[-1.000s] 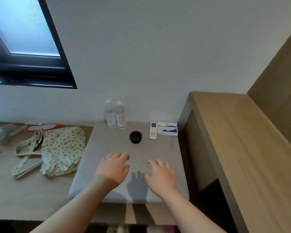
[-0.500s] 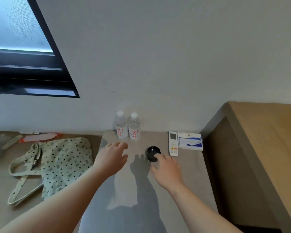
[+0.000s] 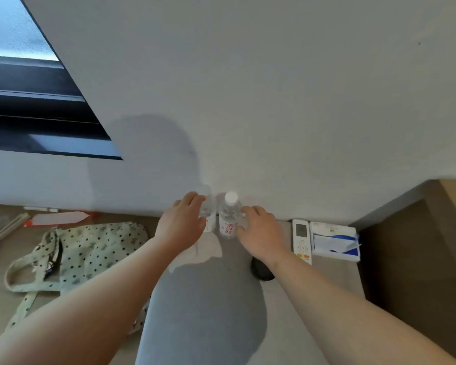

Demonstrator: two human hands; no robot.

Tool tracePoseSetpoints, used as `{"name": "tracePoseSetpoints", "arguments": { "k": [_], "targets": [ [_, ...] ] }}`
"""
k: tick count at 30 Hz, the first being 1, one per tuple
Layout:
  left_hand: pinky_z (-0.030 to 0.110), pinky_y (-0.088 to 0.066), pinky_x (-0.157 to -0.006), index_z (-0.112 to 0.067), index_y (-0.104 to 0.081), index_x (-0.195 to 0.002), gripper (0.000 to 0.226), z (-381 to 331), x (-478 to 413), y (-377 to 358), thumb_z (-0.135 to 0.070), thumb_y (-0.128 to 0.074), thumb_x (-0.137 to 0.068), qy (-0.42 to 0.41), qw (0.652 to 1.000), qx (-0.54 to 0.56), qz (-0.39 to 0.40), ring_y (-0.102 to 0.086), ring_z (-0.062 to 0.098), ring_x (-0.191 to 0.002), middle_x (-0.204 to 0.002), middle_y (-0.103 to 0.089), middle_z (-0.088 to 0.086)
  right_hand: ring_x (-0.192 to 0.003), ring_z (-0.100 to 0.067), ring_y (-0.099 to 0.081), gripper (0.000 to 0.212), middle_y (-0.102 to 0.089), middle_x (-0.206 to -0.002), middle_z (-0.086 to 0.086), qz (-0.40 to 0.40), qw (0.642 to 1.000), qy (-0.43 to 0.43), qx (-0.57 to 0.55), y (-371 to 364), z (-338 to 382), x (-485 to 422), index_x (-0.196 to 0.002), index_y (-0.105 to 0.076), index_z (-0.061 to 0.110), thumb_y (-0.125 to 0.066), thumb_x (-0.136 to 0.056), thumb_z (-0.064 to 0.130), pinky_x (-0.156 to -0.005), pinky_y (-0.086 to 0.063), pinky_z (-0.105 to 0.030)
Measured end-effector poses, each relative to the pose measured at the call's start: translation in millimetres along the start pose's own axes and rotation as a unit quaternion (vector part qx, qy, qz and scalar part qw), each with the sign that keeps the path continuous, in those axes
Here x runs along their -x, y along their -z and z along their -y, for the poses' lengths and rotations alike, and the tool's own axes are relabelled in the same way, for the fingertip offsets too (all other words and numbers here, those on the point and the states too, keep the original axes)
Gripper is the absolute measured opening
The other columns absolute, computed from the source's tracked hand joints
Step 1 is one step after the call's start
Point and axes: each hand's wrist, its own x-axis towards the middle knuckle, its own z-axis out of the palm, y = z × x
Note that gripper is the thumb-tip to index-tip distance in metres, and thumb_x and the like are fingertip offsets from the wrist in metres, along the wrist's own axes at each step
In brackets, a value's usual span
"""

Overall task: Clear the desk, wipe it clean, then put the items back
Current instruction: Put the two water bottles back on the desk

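entry: desk-clearing step, nothing lifted yet. the left bottle (image 3: 209,216) and right bottle (image 3: 229,219) stand upright, close side by side, at the back of the desk (image 3: 208,299) against the wall (image 3: 274,127). the left hand (image 3: 182,223) is curved at the left bottle and the right hand (image 3: 258,233) at the right one; a closed grip cannot be confirmed for either.

risks noted: one bottle may be tipped by the other when lifted, given the tight spacing. the black ashtray (image 3: 261,271), partly hidden under the right wrist, may be swept off on withdrawal. the remote (image 3: 302,238) lies near that arm's path.
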Motion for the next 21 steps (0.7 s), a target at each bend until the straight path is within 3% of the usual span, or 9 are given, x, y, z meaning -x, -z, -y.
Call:
{"name": "tracePoseSetpoints", "arguments": {
  "k": [4,6,9,13,15,18,21],
  "targets": [
    [0.04,-0.034,-0.103,-0.017,-0.019,-0.147,0.057,11.5,-33.7,-12.4,-0.026,-0.042,-0.097,0.015,0.999,-0.023,0.023,-0.029,0.024,-0.136,-0.156,-0.015,-0.003,-0.126,-0.031,-0.039,0.06,-0.025,-0.151,-0.004,-0.039,0.998,0.004,-0.044,-7.1,5.2,-39.2,-0.147,-0.022,0.022,-0.049,-0.094,0.027,-0.099,-0.036,-0.04],
    [0.04,-0.032,-0.105,-0.019,-0.017,-0.148,0.058,16.3,-48.1,-19.5,-0.027,-0.042,-0.097,0.016,0.999,-0.028,0.037,-0.025,0.021,-0.139,-0.157,-0.014,-0.005,-0.128,-0.032,-0.038,0.063,-0.024,-0.152,-0.003,-0.025,0.998,0.006,-0.064,-14.3,4.0,-58.0,-0.148,-0.019,0.024,-0.049,-0.094,0.027,-0.1,-0.037,-0.041],
    [0.039,-0.038,-0.1,-0.021,-0.023,-0.147,0.056,17.8,-60.1,-28.6,-0.023,-0.046,-0.096,0.009,0.999,0.016,0.036,-0.039,0.023,-0.131,-0.152,-0.027,-0.005,-0.125,-0.032,-0.042,0.055,-0.039,-0.142,-0.006,0.033,0.994,0.01,-0.108,-26.9,1.0,-75.9,-0.145,-0.025,0.026,-0.049,-0.095,0.028,-0.1,-0.039,-0.041],
    [0.033,-0.039,-0.08,-0.02,-0.043,-0.131,0.04,15.7,-60.2,-36.1,-0.022,-0.054,-0.092,0.034,0.997,0.057,0.032,-0.055,0.028,-0.106,-0.122,-0.058,0.007,-0.106,-0.028,-0.052,0.032,-0.054,-0.117,-0.009,0.014,0.988,-0.01,-0.156,-40.0,-4.9,-74.8,-0.125,-0.044,0.018,-0.052,-0.094,0.023,-0.079,-0.039,-0.031],
    [0.034,-0.042,-0.077,-0.017,-0.047,-0.123,0.035,14.9,-56.1,-39.2,-0.022,-0.058,-0.089,0.04,0.996,0.063,0.044,-0.056,0.029,-0.099,-0.111,-0.061,0.009,-0.101,-0.027,-0.054,0.026,-0.057,-0.113,-0.007,-0.003,0.984,-0.024,-0.177,-44.5,-9.0,-69.8,-0.116,-0.047,0.014,-0.055,-0.092,0.022,-0.077,-0.041,-0.032],
    [0.037,-0.046,-0.079,-0.015,-0.049,-0.122,0.035,12.0,-51.2,-41.5,-0.019,-0.059,-0.089,0.057,0.994,0.084,0.045,-0.056,0.03,-0.099,-0.109,-0.062,0.01,-0.094,-0.027,-0.055,0.021,-0.059,-0.101,-0.006,-0.011,0.978,-0.043,-0.204,-45.8,-14.1,-61.9,-0.108,-0.048,0.012,-0.057,-0.091,0.021,-0.074,-0.043,-0.032],
    [0.032,-0.044,-0.075,-0.016,-0.051,-0.12,0.033,10.1,-41.8,-41.6,-0.018,-0.06,-0.088,0.064,0.991,0.11,0.028,-0.057,0.027,-0.096,-0.108,-0.063,0.007,-0.092,-0.028,-0.056,0.021,-0.061,-0.098,-0.009,-0.024,0.976,-0.045,-0.214,-44.0,-16.7,-49.4,-0.104,-0.049,0.009,-0.058,-0.091,0.023,-0.074,-0.046,-0.035]
  ]
}}
